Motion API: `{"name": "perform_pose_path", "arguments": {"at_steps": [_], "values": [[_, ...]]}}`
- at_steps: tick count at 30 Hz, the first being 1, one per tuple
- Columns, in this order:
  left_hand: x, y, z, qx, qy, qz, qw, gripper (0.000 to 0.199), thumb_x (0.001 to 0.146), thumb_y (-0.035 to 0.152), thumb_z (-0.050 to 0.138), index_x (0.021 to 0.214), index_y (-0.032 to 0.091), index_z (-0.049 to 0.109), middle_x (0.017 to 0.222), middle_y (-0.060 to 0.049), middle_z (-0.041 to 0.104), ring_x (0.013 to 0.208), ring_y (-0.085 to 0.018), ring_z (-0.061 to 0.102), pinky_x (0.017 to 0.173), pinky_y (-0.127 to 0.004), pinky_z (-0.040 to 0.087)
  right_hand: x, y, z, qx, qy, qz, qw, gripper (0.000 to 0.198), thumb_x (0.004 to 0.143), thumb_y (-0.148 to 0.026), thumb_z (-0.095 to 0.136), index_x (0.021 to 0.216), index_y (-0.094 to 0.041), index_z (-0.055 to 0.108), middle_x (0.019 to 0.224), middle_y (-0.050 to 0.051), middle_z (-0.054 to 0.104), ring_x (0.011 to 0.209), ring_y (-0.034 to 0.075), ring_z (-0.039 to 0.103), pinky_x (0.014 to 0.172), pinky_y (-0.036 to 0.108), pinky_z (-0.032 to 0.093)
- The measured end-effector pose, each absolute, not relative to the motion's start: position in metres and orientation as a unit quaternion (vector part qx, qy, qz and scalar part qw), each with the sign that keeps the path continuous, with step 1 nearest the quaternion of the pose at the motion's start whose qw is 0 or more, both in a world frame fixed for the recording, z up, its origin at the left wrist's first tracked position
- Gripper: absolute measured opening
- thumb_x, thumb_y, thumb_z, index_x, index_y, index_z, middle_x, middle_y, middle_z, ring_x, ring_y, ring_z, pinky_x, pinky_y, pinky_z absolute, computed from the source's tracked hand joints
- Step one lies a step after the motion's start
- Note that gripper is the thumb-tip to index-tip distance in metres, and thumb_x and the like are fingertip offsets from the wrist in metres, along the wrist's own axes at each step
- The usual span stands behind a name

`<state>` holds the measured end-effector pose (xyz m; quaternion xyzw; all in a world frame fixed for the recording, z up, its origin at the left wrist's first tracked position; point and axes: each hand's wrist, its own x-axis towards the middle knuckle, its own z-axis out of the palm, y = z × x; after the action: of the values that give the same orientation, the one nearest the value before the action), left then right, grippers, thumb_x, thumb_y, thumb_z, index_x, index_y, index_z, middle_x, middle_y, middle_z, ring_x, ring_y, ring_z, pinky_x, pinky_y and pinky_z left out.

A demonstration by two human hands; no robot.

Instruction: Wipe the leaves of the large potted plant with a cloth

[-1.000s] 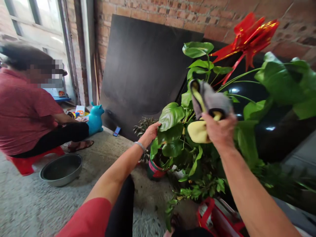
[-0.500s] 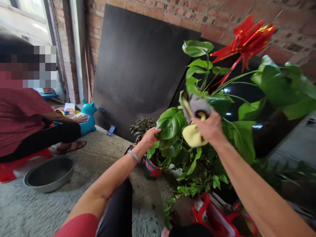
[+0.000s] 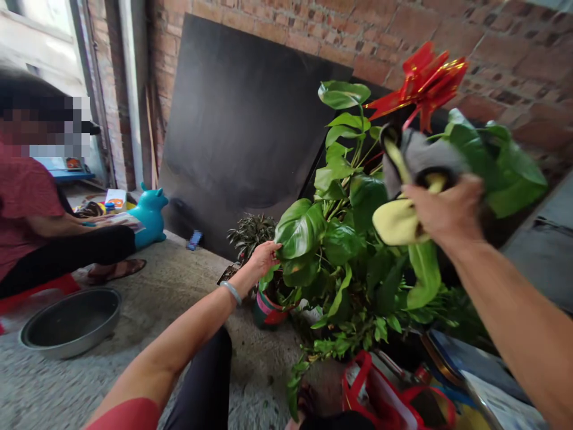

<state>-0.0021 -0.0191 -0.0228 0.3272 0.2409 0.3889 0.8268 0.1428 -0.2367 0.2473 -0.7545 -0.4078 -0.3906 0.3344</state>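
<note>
Head: left hand (image 3: 263, 258) outstretched, pinching leaf (image 3: 301, 229).

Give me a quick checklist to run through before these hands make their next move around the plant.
1. Left hand at the large leaf: ok, fingers at its left edge.
2. Right hand gripping the grey-and-yellow cloth: ok.
3. Cloth apart from that leaf: ok, a gap shows between them.
4. Cloth damp or dry: cannot tell.
5. Cloth clear of the red bow: cannot tell, they overlap in this view.
6. Floor by the feet uncluttered: not ok, a red bag is there.
</note>
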Motion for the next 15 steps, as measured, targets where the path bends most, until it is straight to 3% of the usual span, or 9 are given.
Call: {"name": "perform_pose_path", "arguments": {"at_steps": [4, 7, 11, 15], "values": [[0.001, -0.025, -0.023, 0.341, 0.238, 0.392, 0.820, 0.030, 0.058, 0.018, 0.077, 0.063, 0.019, 0.047, 0.058, 0.005, 0.056, 0.052, -0.010, 0.051, 0.057, -0.025, 0.045, 0.132, -0.250, 0.225, -0.834, -0.455, -0.204, 0.236, 0.047, 0.070, -0.018, 0.079, 0.116, -0.013, 0.074, 0.104, 0.011, 0.077, 0.094, 0.027, 0.070, 0.088, 0.041, 0.054], [-0.003, -0.025, -0.023, 0.350, 0.226, 0.397, 0.818, 0.033, 0.055, 0.020, 0.079, 0.063, 0.019, 0.047, 0.058, 0.005, 0.055, 0.053, -0.010, 0.051, 0.058, -0.025, 0.045, 0.130, -0.267, 0.243, -0.813, -0.415, -0.268, 0.308, 0.044, 0.065, -0.020, 0.084, 0.108, -0.018, 0.077, 0.098, 0.006, 0.077, 0.091, 0.026, 0.070, 0.086, 0.041, 0.055], [-0.005, -0.034, -0.021, 0.356, 0.215, 0.397, 0.818, 0.032, 0.055, 0.022, 0.080, 0.064, 0.019, 0.049, 0.058, 0.005, 0.054, 0.052, -0.009, 0.049, 0.057, -0.026, 0.047, 0.137, -0.230, 0.290, -0.721, -0.386, -0.422, 0.391, 0.055, 0.075, -0.034, 0.082, 0.123, -0.011, 0.069, 0.124, 0.016, 0.072, 0.108, 0.028, 0.068, 0.094, 0.043, 0.053], [-0.006, -0.044, -0.022, 0.368, 0.226, 0.389, 0.814, 0.030, 0.057, 0.021, 0.079, 0.066, 0.019, 0.051, 0.058, 0.005, 0.053, 0.051, -0.009, 0.049, 0.057, -0.027, 0.049, 0.128, -0.174, 0.273, -0.791, -0.443, -0.333, 0.259, 0.066, 0.078, -0.019, 0.077, 0.139, -0.003, 0.057, 0.133, 0.024, 0.066, 0.124, 0.036, 0.062, 0.105, 0.052, 0.046]]}}
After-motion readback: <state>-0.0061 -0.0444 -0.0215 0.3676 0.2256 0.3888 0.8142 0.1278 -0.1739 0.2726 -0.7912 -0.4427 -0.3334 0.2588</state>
